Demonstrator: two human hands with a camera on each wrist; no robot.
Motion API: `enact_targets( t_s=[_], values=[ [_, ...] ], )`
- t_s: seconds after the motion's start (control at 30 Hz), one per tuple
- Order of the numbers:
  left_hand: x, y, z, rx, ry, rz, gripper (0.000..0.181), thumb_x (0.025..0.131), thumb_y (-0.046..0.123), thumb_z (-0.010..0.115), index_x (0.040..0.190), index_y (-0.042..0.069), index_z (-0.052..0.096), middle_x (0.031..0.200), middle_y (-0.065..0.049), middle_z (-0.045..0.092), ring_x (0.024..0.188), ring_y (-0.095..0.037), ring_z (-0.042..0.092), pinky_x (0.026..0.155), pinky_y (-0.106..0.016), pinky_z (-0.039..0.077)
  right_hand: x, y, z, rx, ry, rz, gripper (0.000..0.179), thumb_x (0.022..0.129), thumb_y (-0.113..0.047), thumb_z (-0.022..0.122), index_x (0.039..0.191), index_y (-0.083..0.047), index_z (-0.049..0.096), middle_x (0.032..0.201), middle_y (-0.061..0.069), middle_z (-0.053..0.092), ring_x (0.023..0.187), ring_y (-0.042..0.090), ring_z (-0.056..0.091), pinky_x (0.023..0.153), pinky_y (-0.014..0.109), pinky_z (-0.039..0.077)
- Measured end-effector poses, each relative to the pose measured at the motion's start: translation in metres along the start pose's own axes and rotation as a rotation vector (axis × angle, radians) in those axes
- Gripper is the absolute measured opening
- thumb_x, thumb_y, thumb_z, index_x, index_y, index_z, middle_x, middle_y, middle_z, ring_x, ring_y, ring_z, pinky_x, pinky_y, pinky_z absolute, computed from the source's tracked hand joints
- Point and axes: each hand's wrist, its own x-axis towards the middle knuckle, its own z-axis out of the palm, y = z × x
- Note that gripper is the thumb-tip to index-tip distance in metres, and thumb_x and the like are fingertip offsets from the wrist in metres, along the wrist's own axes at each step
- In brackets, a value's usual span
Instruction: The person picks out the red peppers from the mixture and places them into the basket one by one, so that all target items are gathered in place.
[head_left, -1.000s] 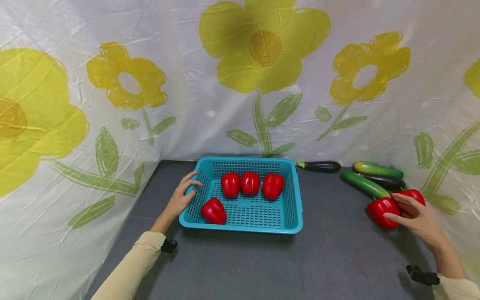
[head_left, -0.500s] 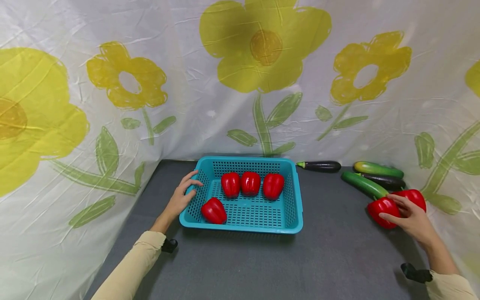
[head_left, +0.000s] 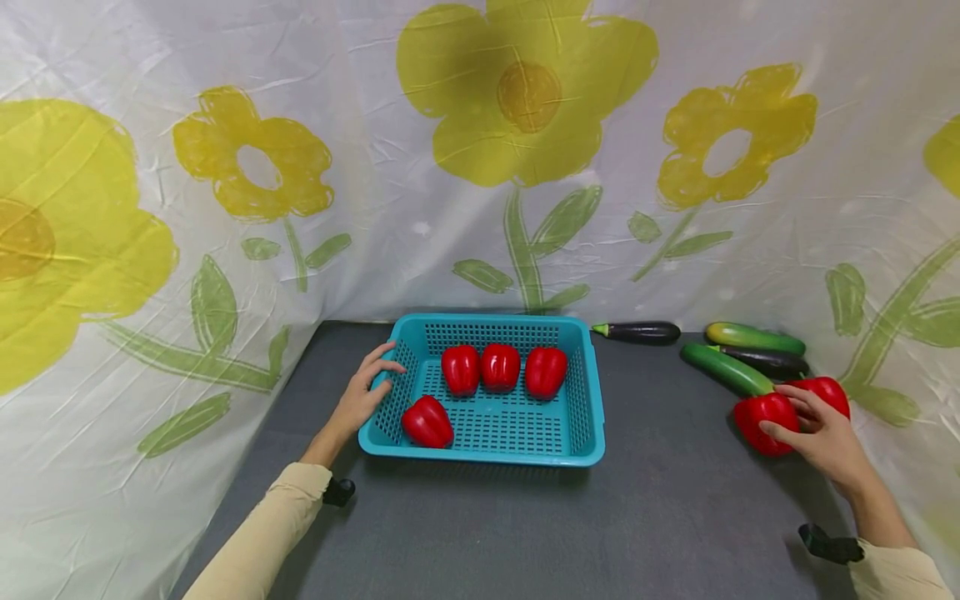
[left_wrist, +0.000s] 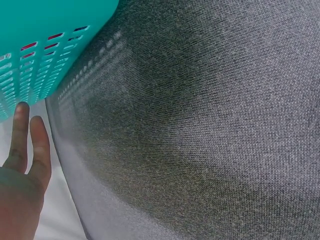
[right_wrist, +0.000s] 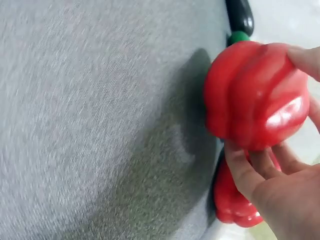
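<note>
At the table's right side, my right hand (head_left: 823,442) grips a red bell pepper (head_left: 765,423). In the right wrist view the thumb lies on one side of this pepper and the fingers (right_wrist: 242,170) on the opposite side. Another red bell pepper (head_left: 827,393) lies right behind that hand, partly hidden by it. My left hand (head_left: 360,400) rests at the left rim of a turquoise plastic basket (head_left: 480,459), fingers loosely extended over the edge. Two of its fingers (left_wrist: 40,145) show straight beside the basket's outer wall in the left wrist view.
Inside the basket lie several red bell peppers (head_left: 546,372). A green zucchini (head_left: 723,369), a dark eggplant (head_left: 768,362) and a yellow-green zucchini (head_left: 756,337) lie at the back right. Another eggplant (head_left: 642,333) sits by the back edge. A flowered curtain (head_left: 375,167) hangs behind the grey table.
My right hand has moved slightly left and its fingers have come closer around the front bell pepper. The left hand and the basket stay where they were.
</note>
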Motion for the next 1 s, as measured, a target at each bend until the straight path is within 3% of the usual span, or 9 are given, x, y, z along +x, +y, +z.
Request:
enact_targets(
  t_s=[0.3,0.6,1.0],
  values=[
    [0.001,0.000,0.000,0.010,0.001,0.020,0.026,0.091,-0.020,0.046,0.110,-0.014,0.063,0.151,-0.038,0.031,0.138,-0.057,0.024,0.101,-0.070,0.027,-0.002,-0.015,0.006,0.098,0.015,0.016,0.059,0.098,-0.009,0.067,0.152,-0.015,0.047,0.120,-0.019,0.052,0.100,0.001,0.054,0.071,0.023,0.053],
    [0.000,0.000,0.000,0.017,0.002,0.021,0.029,0.090,-0.021,0.045,0.109,-0.010,0.064,0.151,-0.038,0.031,0.138,-0.057,0.024,0.101,-0.072,0.027,-0.003,-0.032,0.020,0.488,-0.046,0.019,0.051,0.099,-0.001,0.060,0.147,-0.013,0.046,0.122,-0.010,0.061,0.099,0.006,0.061,0.074,0.025,0.054],
    [0.000,0.000,0.000,0.012,0.003,0.011,0.029,0.091,-0.021,0.045,0.109,-0.011,0.064,0.152,-0.037,0.030,0.138,-0.058,0.024,0.102,-0.071,0.026,0.003,-0.042,0.037,0.623,-0.074,0.017,0.052,0.101,0.001,0.054,0.150,-0.012,0.044,0.127,-0.003,0.057,0.106,0.011,0.058,0.080,0.028,0.055]
  ],
)
